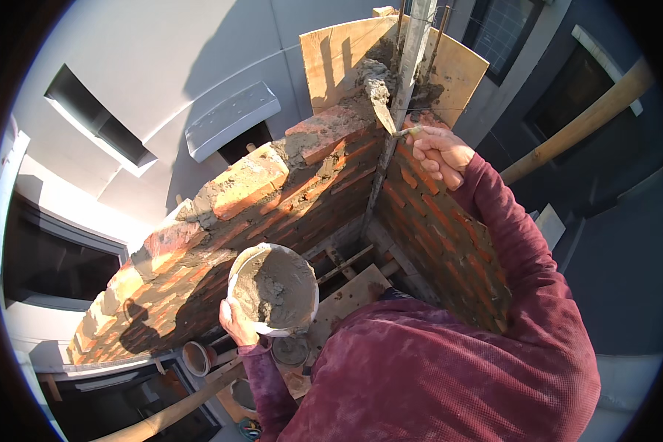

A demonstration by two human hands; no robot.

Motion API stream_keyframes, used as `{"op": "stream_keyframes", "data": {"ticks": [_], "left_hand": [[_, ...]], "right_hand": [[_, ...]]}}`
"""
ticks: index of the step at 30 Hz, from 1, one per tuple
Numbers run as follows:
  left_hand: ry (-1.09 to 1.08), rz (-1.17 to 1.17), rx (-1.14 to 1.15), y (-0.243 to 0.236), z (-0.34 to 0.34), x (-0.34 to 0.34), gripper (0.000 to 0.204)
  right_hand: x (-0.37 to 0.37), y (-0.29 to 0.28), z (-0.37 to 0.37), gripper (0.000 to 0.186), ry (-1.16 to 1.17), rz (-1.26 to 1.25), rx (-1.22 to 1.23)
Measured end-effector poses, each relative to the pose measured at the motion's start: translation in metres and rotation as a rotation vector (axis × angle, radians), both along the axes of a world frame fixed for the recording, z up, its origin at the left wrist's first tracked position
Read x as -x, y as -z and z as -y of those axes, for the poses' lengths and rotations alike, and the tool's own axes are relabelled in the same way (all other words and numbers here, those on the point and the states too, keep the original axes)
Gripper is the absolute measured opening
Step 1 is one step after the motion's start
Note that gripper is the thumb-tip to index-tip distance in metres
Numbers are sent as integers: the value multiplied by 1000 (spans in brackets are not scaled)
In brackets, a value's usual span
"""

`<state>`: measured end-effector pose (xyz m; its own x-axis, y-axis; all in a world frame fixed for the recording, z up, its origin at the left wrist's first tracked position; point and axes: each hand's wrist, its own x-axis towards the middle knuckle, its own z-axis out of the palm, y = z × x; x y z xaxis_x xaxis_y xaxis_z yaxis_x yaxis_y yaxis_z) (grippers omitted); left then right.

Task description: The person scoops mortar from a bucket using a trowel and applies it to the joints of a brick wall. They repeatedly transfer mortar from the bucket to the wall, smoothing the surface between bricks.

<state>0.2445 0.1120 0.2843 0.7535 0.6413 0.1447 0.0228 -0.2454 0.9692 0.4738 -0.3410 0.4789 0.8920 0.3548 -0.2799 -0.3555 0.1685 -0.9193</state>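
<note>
With my left hand [237, 322] I grip the rim of a white bucket [313, 298], tilted so its grey wet mortar [271, 287] shows. My right hand [440, 153] is closed round the handle of a trowel [384, 116], its blade pointing away toward the far corner. Mortar [376, 79] sits on and beyond the blade, by an upright pole [412, 59]. Below the trowel, the left brick wall [324, 138] meets the right brick wall [435, 221] at a corner. Uneven mortar fills the joints along the left wall's top course.
Plywood boards [335, 62] stand behind the corner. Bamboo poles cross at the right [582, 121] and lower left [177, 412]. Planks [346, 298] lie below me between the walls, and another bucket [197, 359] stands low at the left. A pale building wall [147, 44] rises beyond.
</note>
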Motion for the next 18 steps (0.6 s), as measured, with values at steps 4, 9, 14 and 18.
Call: {"op": "stream_keyframes", "data": {"ticks": [4, 9, 14, 18], "left_hand": [[-69, -91, 61, 16, -17, 20, 40], [-85, -103, 245, 16, -8, 17, 44], [-35, -62, 45, 7, 3, 29, 33], [-5, -48, 200, 14, 5, 27, 36]], "right_hand": [[-18, 0, -14, 16, 73, 74, 33], [-2, 12, -30, 19, 119, -30, -41], [60, -19, -27, 26, -27, -27, 34], [50, 10, -8, 16, -137, 82, 447]]}}
